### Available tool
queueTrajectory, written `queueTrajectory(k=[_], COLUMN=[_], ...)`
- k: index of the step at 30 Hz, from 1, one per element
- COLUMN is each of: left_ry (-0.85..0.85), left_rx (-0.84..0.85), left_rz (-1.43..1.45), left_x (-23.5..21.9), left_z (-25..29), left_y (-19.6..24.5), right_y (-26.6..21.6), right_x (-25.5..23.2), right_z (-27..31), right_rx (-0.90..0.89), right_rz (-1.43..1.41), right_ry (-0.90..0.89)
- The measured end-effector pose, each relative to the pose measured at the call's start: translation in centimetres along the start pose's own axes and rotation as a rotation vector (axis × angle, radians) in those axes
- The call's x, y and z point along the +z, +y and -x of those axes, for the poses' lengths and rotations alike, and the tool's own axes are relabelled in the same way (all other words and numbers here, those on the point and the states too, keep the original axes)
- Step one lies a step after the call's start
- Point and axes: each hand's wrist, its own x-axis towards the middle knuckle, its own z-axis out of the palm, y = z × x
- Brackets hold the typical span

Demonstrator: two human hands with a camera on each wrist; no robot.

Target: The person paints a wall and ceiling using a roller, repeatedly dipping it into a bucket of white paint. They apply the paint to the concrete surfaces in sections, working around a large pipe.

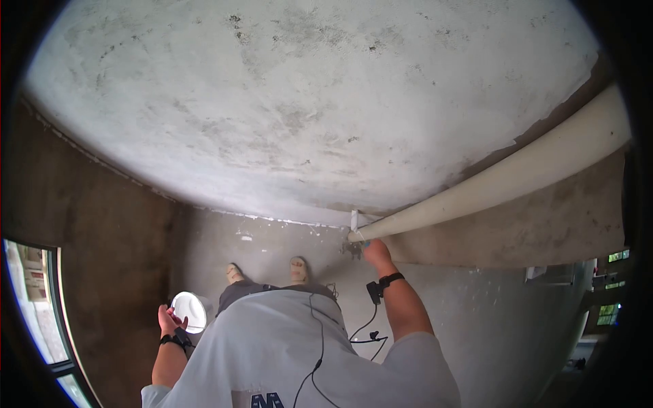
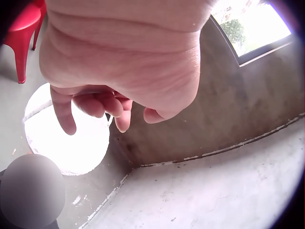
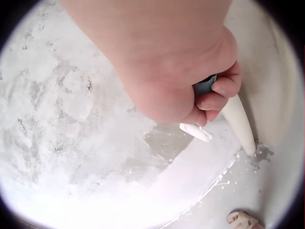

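My right hand (image 1: pixel 378 253) reaches low beside the long pale pipe (image 1: pixel 490 173) at the wall. In the right wrist view its fingers curl round the dark blue-grey handle of a putty knife (image 3: pixel 205 86). A white-coated piece (image 3: pixel 194 132), seemingly its blade, shows below the fingers against the wall. Behind it lies a bare grey patch (image 3: pixel 167 142) in the white coating. My left hand (image 1: pixel 170 321) hangs at the left with loosely bent fingers, beside a white bucket (image 1: pixel 189 313). Those fingers (image 2: pixel 63 112) overlap the bucket in the left wrist view.
A white-coated wall (image 1: pixel 292 102) with dark blotches fills the far side, meeting a brown wall (image 1: pixel 88 204) at the left. White splatters (image 1: pixel 246 238) dot the grey floor. A red stool (image 2: pixel 21 36) stands near the bucket. Cables (image 1: pixel 320 353) hang from the person's shirt.
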Motion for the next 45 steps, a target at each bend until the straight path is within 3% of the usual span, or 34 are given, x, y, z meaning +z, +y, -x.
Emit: queueTrajectory(k=[7, 10, 12, 13, 15, 18, 22, 27, 31, 34, 36, 40, 45], left_ry=[0.094, 0.102, 0.104, 0.097, 0.094, 0.066, 0.047, 0.054, 0.022, 0.040, 0.054, 0.059, 0.074], left_rx=[-0.032, -0.038, -0.039, -0.037, -0.039, -0.040, -0.035, -0.019, -0.037, -0.031, -0.023, -0.030, -0.019], left_rz=[-0.007, -0.001, -0.009, -0.004, 0.001, 0.004, 0.008, 0.007, 0.005, -0.009, -0.011, -0.025, -0.017], left_x=[-0.3, -0.1, 0.0, -0.1, -0.4, -0.7, -0.1, 0.3, 0.0, 0.2, 0.5, 0.2, -0.1], left_z=[-0.2, -0.1, -0.3, -0.4, -0.7, -1.3, -1.6, -1.1, -2.0, -1.2, -1.0, -1.5, -1.1], left_y=[0.0, 0.1, 0.2, 0.2, 0.3, 0.4, 0.3, 0.2, 0.4, 0.4, 0.5, 0.2, -0.1], right_y=[0.0, 3.2, 4.9, 5.0, 0.4, -2.3, -0.8, 0.2, 1.1, -0.3, -2.1, -0.3, 0.9], right_x=[-0.8, 2.0, 4.0, 3.8, -0.6, -2.7, -0.7, 0.1, 0.6, -0.8, -2.2, 0.5, 1.1], right_z=[2.8, -0.2, -2.9, -2.9, 0.5, 1.7, 0.6, 1.4, 0.6, 0.9, 1.7, 0.5, 2.2], right_rx=[0.108, 0.068, -0.165, -0.165, 0.007, 0.048, -0.015, 0.072, 0.032, 0.055, 0.085, 0.052, 0.137], right_rz=[-0.012, 0.068, 0.425, 0.426, 0.071, 0.043, 0.035, 0.051, 0.078, 0.067, 0.030, -0.006, -0.078], right_ry=[-0.041, -0.154, -0.475, -0.476, -0.057, -0.018, -0.012, -0.087, -0.128, -0.107, 0.018, -0.016, 0.015])
